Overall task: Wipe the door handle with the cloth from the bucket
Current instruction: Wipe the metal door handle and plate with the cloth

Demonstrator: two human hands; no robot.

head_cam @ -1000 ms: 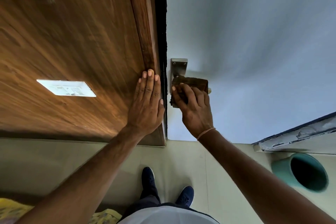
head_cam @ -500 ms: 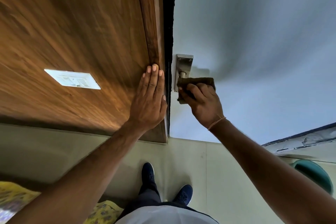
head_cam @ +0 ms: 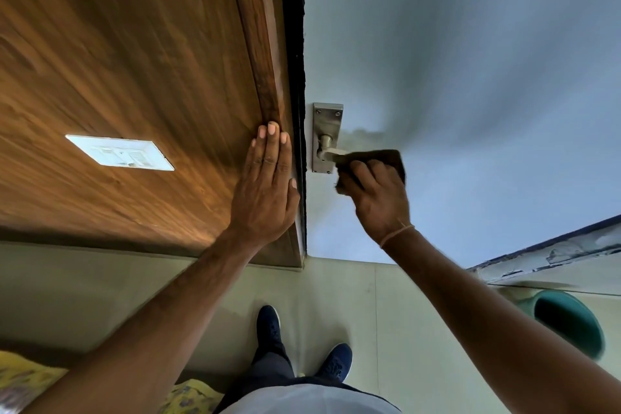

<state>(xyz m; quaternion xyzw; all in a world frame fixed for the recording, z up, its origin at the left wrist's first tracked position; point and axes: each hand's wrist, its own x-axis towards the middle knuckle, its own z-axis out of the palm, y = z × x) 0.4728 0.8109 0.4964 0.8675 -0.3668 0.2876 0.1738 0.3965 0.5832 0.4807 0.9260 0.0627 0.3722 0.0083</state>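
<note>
Door (head_cam: 453,77), pale, fills right half of frame; wooden panel (head_cam: 134,77) fills left half. Both as 0.5 s ago, apart from small shift of head view.

Left hand (head_cam: 265,188) flat, fingers straight and together, pressed on wood frame edge (head_cam: 268,77) at centre. Unmoved across all three pictures. Judged: bracing only.

Right hand (head_cam: 379,191), just right of centre, curled round brown cloth (head_cam: 386,160) and clamped with it on lever of door handle (head_cam: 327,153). Slid rightward along lever since 0.5 s ago. Then: cloth close against backplate (head_cam: 327,121). Now: neck and first stretch of lever bare, lower part of plate showing. Judged: outward stroke under way, inner lever already covered, wiping well advanced but not shown finished.

Bucket (head_cam: 568,329), teal, lower right of frame, well apart from handle, more of mouth in view than 0.5 s ago.

Hidden or unclear:
- Outer end of lever wrapped by cloth and fingers; length and tip not visible.
- Cloth dampness, and cleanliness of metal: cannot tell.
- Contents of bucket dark, not legible; far rim cut by right forearm.
- Switch plate (head_cam: 121,152) on wood, left of centre: detail blurred.
- Yellow patterned fabric (head_cam: 27,380) at lower left corner cut off by frame edge; identity uncertain.
- Dark shoes (head_cam: 268,323) on floor at bottom centre, partly hidden by torso.
</note>
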